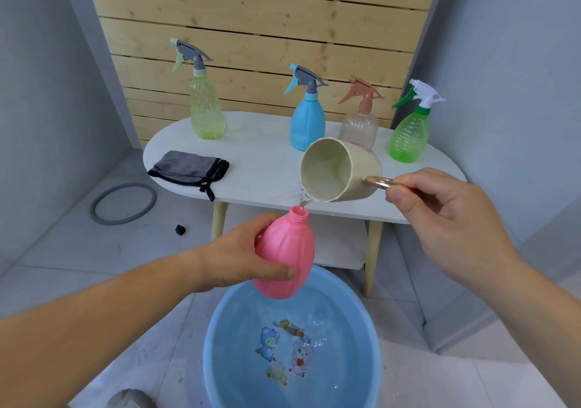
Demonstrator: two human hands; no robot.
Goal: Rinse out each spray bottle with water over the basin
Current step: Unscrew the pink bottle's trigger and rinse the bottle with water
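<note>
Our left hand [248,256] grips the pink bottle [286,256] round its belly, thumb on the near side and fingers wrapped behind. The bottle is uncapped, neck up and tilted slightly right, held in the air above the far rim of the blue basin [213,344]. Our right hand [446,206] pinches the metal ring handle of the beige cup [339,171] between thumb and forefinger, with the other fingers curled loosely below. The cup is tipped left, and a thin stream of water runs from its lip into the bottle neck. The basin sits on the floor, near, with water in it and cartoon stickers on the bottom.

Progress, as we judge it: early, on the fill step of the first bottle. Swirling and dumping it into the basin are left. We can't see the pink bottle's spray head anywhere. Four more bottles stand on the white table [261,162] with trigger heads on, so they look untouched: yellow-green bottle [207,109] far left, blue bottle [307,121] in the middle, clear bottle [358,127] with a brown trigger partly behind the cup, green bottle [408,137] far right. A grey cloth [188,168] lies on the left end of the table
</note>
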